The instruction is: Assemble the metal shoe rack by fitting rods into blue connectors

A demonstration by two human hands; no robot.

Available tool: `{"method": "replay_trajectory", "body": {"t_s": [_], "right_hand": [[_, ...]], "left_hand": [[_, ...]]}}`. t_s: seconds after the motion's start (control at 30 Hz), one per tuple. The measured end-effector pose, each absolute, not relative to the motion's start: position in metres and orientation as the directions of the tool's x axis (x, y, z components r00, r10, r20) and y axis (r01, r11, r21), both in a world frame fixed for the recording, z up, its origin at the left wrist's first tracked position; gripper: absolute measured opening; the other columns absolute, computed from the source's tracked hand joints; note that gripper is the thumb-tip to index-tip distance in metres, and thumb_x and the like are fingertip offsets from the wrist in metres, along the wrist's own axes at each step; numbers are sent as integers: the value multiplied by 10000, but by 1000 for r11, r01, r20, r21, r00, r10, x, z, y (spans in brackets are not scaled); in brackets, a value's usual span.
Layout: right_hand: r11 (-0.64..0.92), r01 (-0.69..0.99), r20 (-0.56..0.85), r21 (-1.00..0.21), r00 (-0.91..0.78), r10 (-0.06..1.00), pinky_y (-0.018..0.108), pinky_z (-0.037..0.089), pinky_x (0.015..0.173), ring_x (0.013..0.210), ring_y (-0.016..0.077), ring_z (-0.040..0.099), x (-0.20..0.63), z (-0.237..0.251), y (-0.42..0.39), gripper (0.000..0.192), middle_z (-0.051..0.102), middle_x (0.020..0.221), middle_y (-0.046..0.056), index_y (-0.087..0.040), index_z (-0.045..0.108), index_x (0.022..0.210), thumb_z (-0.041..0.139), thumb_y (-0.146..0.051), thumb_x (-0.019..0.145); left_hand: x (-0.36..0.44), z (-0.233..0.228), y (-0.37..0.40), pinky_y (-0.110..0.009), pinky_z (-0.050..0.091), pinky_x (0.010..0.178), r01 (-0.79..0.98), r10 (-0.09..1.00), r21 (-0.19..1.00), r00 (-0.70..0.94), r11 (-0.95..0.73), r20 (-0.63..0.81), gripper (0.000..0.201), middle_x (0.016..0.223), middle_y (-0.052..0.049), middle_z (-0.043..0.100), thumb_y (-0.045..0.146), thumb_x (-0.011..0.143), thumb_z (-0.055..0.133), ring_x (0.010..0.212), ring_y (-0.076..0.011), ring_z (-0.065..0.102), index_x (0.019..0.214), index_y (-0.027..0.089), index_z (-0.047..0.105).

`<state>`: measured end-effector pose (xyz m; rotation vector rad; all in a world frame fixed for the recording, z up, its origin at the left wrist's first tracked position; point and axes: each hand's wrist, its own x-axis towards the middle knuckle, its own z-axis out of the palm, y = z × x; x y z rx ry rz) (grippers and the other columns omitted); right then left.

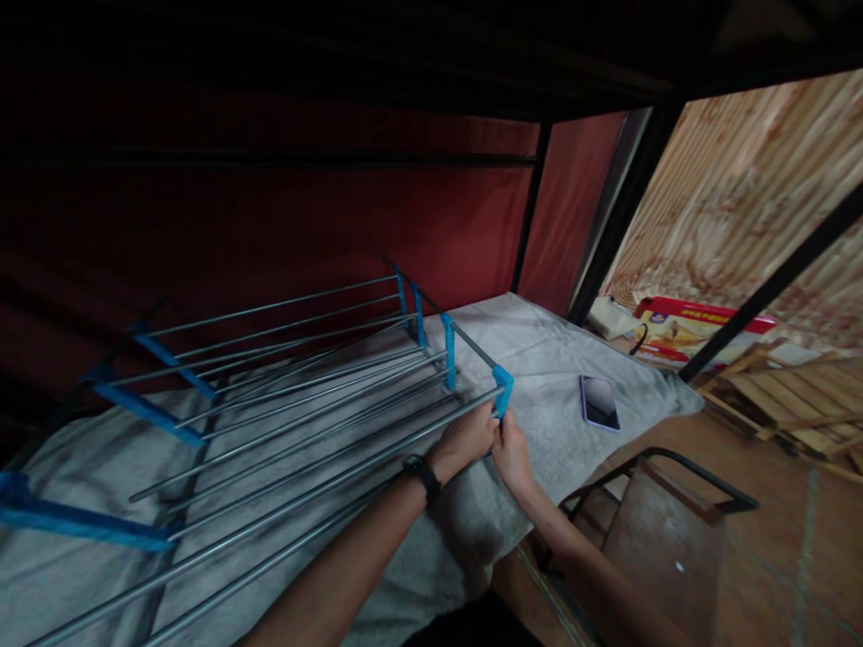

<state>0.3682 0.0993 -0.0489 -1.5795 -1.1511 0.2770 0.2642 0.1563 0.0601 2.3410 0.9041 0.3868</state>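
Observation:
A rack (303, 395) of grey metal rods joined by blue plastic brackets lies across a grey blanket (539, 359). My left hand (472, 436), with a dark watch on its wrist, is closed at the rack's near right corner, close to the rod ends. Beside it, my right hand (513, 454) pinches the lower end of the blue corner bracket (502, 386). The two hands nearly touch, and their fingertips are partly hidden. At the left end, another blue bracket (94, 521) joins rods that run toward me.
A phone (600, 402) lies on the blanket to the right. Past the bed edge stand a metal-framed chair (661, 521), a red and yellow box (694, 323) and wooden slats (802, 395). Black bed-frame posts (624, 216) rise at the right, with a dark red wall (337, 216) behind.

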Motion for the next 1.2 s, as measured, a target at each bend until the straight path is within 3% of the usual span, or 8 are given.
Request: {"method": "replay_trajectory", "body": {"t_s": [0.23,0.37,0.47,0.57,0.7,0.8,0.93,1.2], "right_hand": [[99,515,363,-851,444,819,361,507,690,699,229,604,383,-48,97,233,660,790,39,-211,575,1027,488,-371,882],[138,446,350,-884,437,829,415,530,898,1005,248,642,388,-44,92,457,673,1158,113,-180,535,1277,519,-441,901],[151,462,402,-874,514,758,456,477,1025,1198,262,568,385,-47,77,600,551,1382,143,-191,435,1435,535,-473,915],[119,605,504,-787,521,689,516,457,1021,1175,289,543,374,-57,52,618,494,1402,171,-172,450,1443,561,-479,919],[311,731,614,-608,184,768,544,457,1007,1185,312,537,334,-64,23,434,556,1287,159,-177,544,1343,529,-388,965],[549,676,575,-491,-221,787,491,475,1014,1197,269,563,285,-55,20,310,606,1257,110,-233,585,1284,439,-258,1012],[729,596,389,-337,-617,684,473,459,1063,1223,246,576,211,-40,33,362,623,1337,92,-228,562,1351,423,-183,1020],[851,514,46,-111,-852,521,415,452,1102,1205,237,624,117,-40,41,529,644,1369,92,-189,569,1378,437,18,909]], "left_hand": [[255,68,145,-383,502,1031,510,662,564,744,-649,89,324,1208,-157,706,191,937,536,1188,-289,643,1243,124,619],[220,64,106,-487,382,1199,593,683,346,678,-727,272,647,1507,-257,495,274,905,654,1455,-359,413,1459,24,432],[168,56,55,-445,295,1270,546,580,207,715,-812,390,633,1627,-175,375,260,957,569,1547,-296,259,1534,93,371],[102,38,0,-299,345,1230,507,533,180,737,-843,416,467,1519,-26,550,177,1002,463,1476,-167,393,1465,229,495],[17,-4,-51,-330,514,1054,712,789,366,445,-599,424,401,1221,-48,727,117,976,451,1197,-182,634,1307,253,630],[-38,-35,-68,-344,586,846,744,919,645,-115,-172,377,254,993,-63,745,204,975,475,941,-209,702,1055,239,714],[-98,-58,-69,-328,564,696,369,657,916,-732,159,181,200,889,-54,700,390,885,594,798,-214,668,935,207,654],[-146,-71,-41,-381,561,835,207,602,970,-793,125,92,374,1117,-99,665,310,740,646,991,-235,646,1097,210,599]]}}
